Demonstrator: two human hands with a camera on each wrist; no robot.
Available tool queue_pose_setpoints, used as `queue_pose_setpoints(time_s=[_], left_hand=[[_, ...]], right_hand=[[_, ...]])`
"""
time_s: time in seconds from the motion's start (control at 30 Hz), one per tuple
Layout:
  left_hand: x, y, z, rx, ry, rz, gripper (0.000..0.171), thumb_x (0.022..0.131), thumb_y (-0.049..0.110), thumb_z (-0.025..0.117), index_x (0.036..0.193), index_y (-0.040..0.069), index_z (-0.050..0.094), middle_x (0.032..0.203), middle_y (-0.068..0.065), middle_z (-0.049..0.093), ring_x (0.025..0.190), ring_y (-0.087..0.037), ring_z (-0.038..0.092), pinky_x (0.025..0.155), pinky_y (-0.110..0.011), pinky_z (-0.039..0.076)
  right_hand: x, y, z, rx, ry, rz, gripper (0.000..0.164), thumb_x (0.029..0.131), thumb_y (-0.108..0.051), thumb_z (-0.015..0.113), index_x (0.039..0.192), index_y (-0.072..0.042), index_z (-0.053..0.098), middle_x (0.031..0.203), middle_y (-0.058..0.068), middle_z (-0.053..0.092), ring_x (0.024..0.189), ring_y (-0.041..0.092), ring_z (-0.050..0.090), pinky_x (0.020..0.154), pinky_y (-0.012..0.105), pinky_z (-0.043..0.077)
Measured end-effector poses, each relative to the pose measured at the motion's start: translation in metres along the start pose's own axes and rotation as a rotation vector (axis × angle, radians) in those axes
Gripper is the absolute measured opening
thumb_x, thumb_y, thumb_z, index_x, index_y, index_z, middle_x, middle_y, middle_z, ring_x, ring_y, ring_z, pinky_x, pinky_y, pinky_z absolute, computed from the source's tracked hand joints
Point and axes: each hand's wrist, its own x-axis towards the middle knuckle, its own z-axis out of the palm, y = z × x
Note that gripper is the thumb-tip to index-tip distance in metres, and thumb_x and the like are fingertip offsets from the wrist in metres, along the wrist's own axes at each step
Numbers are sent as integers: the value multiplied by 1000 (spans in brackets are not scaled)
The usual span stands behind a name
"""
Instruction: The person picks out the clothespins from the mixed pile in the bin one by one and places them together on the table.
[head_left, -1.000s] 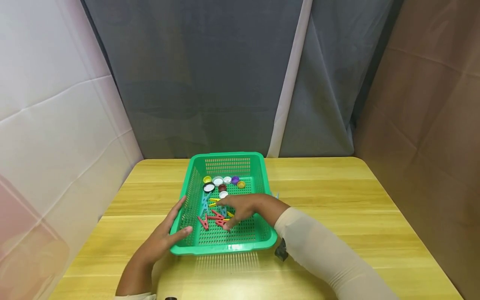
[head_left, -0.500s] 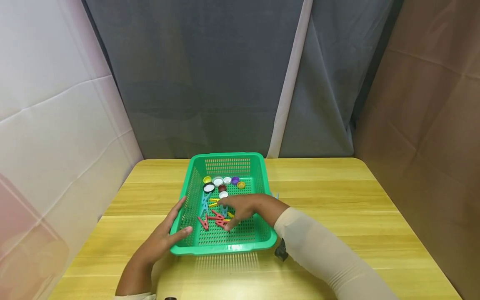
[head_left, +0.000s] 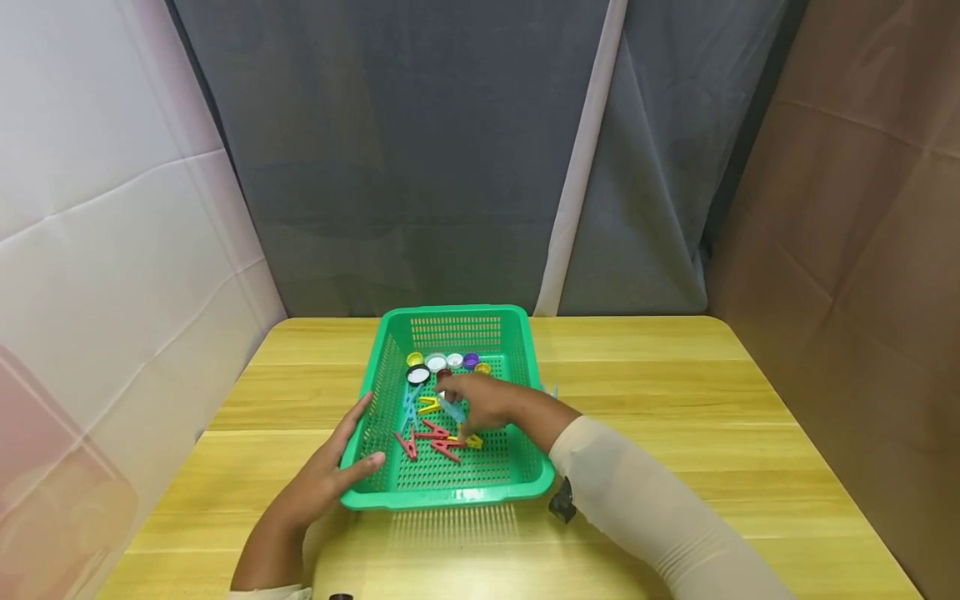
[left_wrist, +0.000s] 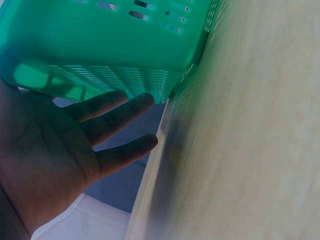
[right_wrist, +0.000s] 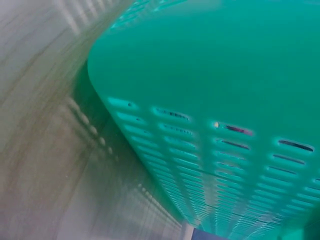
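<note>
A green plastic basket [head_left: 468, 498] stands on the wooden table. Inside it my right hand [head_left: 483, 400] pinches a blue clothespin [head_left: 452, 409] between thumb and fingers. Red clothespins [head_left: 446, 447], a yellow clothespin [head_left: 474, 442] and other blue clothespins [head_left: 410, 408] lie loosely around that hand. My left hand [head_left: 322, 483] rests against the basket's left side, thumb over the rim. In the left wrist view, its fingers [left_wrist: 120, 120] extend straight beside the basket wall. The right wrist view shows only the basket's outer wall [right_wrist: 200, 75]; the right hand is hidden there.
Several bottle caps, among them a black-rimmed cap [head_left: 417, 376] and a purple cap [head_left: 471, 361], lie toward the basket's far end. Outside its right wall, a small blue tip [head_left: 553, 391] shows. Grey curtains [head_left: 375, 167] hang behind the table.
My right hand has drawn in its thumb and fingers around a blue clothespin and shifted slightly up, covering a white cap. A yellow clothespin is now more visible. The left hand stays put.
</note>
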Motion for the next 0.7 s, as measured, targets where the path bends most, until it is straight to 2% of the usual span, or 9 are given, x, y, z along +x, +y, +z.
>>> queue_pose_setpoints(time_s=[0.27, 0.37, 0.47, 0.53, 0.6, 0.7], left_hand=[[-1, 0, 1, -12, 0, 0, 90, 110, 22, 62, 178, 26, 4, 179, -31, 12, 150, -56, 44, 114, -75, 39], [-1, -1, 1, -15, -1, -2, 90, 110, 22, 62, 178, 26, 4, 179, -31, 13, 147, -54, 47, 113, -73, 40], [0, -1, 1, -15, -1, -4, 90, 110, 21, 62, 178, 26, 4, 179, -31, 12, 149, -55, 45, 114, -74, 40], [0, -1, 1, -15, -2, -5, 90, 110, 21, 62, 178, 26, 4, 179, -31, 12, 149, -56, 45, 114, -74, 40], [0, -1, 1, -14, -1, -9, 90, 109, 21, 62, 178, 26, 4, 179, -31, 13, 148, -55, 46, 113, -73, 41], [1, 0, 1, -14, -4, -14, 90, 109, 22, 62, 178, 26, 4, 178, -31, 15, 145, -52, 51, 112, -71, 43]], right_hand=[[0, 1, -1, -6, 43, -65, 66, 92, -6, 88, 152, -7, 61, 139, 14, 68, 134, 30, 63, 112, 44, 53], [0, 1, -1, -24, 43, -89, 64, 91, -8, 89, 149, -7, 63, 140, 13, 68, 134, 30, 63, 112, 44, 53], [0, 2, -1, -55, 51, -98, 64, 91, -14, 90, 149, -11, 63, 153, 11, 61, 145, 31, 55, 118, 48, 49], [0, 2, -1, -73, 57, -101, 64, 92, -17, 90, 149, -13, 63, 155, 11, 59, 147, 31, 53, 120, 51, 47], [0, 2, -1, -79, 62, -92, 64, 92, -19, 91, 149, -16, 63, 154, 11, 59, 148, 30, 51, 119, 51, 47], [-1, 2, -2, -82, 68, -87, 63, 91, -22, 92, 147, -17, 64, 145, 12, 62, 139, 29, 53, 112, 49, 51]])
